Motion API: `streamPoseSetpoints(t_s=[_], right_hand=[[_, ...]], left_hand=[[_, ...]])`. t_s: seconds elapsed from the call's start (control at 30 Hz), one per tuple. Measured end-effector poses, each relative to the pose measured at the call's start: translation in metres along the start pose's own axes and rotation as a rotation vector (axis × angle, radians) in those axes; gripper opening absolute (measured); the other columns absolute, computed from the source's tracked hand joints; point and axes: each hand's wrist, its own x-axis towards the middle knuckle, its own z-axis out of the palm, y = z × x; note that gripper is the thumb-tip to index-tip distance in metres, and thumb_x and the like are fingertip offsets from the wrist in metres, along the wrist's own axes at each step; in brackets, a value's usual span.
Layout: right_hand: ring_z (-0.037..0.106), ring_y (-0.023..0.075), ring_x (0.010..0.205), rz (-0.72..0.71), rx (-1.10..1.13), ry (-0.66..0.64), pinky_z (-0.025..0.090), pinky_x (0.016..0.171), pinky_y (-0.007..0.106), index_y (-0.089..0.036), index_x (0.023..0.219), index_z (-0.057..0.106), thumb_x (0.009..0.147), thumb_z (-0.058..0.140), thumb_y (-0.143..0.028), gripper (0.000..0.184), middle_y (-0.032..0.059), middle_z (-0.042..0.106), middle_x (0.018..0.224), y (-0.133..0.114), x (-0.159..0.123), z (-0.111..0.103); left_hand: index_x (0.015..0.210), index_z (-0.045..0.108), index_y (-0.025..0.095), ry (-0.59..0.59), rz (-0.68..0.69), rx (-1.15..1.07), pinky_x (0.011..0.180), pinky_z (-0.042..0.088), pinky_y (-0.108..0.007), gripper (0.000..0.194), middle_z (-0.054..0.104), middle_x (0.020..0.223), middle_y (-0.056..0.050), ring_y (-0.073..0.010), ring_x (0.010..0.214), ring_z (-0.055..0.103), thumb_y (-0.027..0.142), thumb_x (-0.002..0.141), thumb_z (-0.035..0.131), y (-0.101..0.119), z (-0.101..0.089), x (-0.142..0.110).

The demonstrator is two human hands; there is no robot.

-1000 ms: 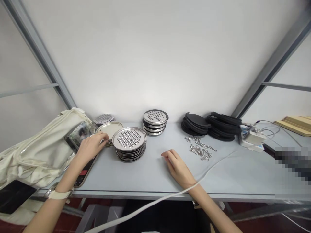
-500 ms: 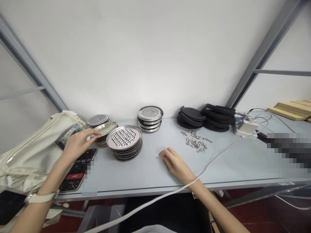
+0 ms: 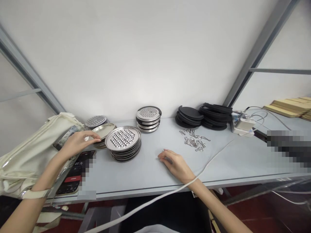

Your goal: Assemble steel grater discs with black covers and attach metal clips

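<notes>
My left hand [image 3: 79, 142] reaches over a low stack at the left, its fingertips pinched at the near rim of the plain round metal plate [image 3: 105, 130] on top. A small white bit shows between its fingers. Right beside this stands a stack of round metal grater discs [image 3: 123, 138], raised teeth facing up. My right hand [image 3: 176, 165] rests on the tabletop in the middle, fingers curled together, with nothing visible in them. Small metal clips [image 3: 195, 142] lie loose to its right.
Behind are more grater discs [image 3: 96, 121], a stack with black rims [image 3: 148, 114] and piles of black rings [image 3: 189, 113]. A phone [image 3: 73, 178] and a cream bag [image 3: 36, 145] sit left. A white cable [image 3: 155, 200] crosses before my right forearm; a power strip [image 3: 243, 131] lies right.
The view has shifted slightly. My left hand stays at the plate's rim, its fingertips a little lower against it. My right hand keeps its place on the table.
</notes>
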Motion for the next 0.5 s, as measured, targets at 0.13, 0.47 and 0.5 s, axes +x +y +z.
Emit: streamPoseSetpoints(t_s=[0.13, 0.47, 0.5], right_hand=[[0.068, 0.0151, 0.085, -0.066, 0.024, 0.018, 0.037, 0.111, 0.045, -0.021, 0.09, 0.063, 0.091, 0.051, -0.015, 0.014, 0.0017, 0.07, 0.088, 0.001, -0.001, 0.0], [0.067, 0.0158, 0.086, -0.146, -0.024, 0.009, 0.036, 0.112, 0.051, -0.021, 0.105, 0.064, 0.096, 0.037, -0.016, 0.029, 0.0051, 0.068, 0.091, 0.003, -0.002, -0.001], [0.067, 0.016, 0.087, -0.142, -0.021, 0.003, 0.036, 0.112, 0.051, -0.021, 0.104, 0.064, 0.096, 0.037, -0.016, 0.029, 0.0052, 0.069, 0.093, 0.002, -0.002, -0.001]], left_hand=[[0.086, 0.073, 0.026, -0.044, 0.04, -0.109, 0.087, 0.047, -0.03, 0.039, 0.073, 0.098, 0.0, -0.0245, 0.094, 0.064, 0.06, 0.079, 0.056, -0.006, 0.0, 0.002], [0.093, 0.067, 0.024, 0.122, 0.098, 0.009, 0.082, 0.047, -0.026, 0.035, 0.069, 0.097, 0.006, -0.0175, 0.091, 0.063, 0.055, 0.086, 0.052, -0.014, 0.0, 0.002], [0.093, 0.065, 0.023, 0.158, 0.122, 0.043, 0.08, 0.047, -0.024, 0.034, 0.068, 0.097, 0.006, -0.0161, 0.09, 0.062, 0.053, 0.087, 0.051, -0.014, 0.001, 0.001]])
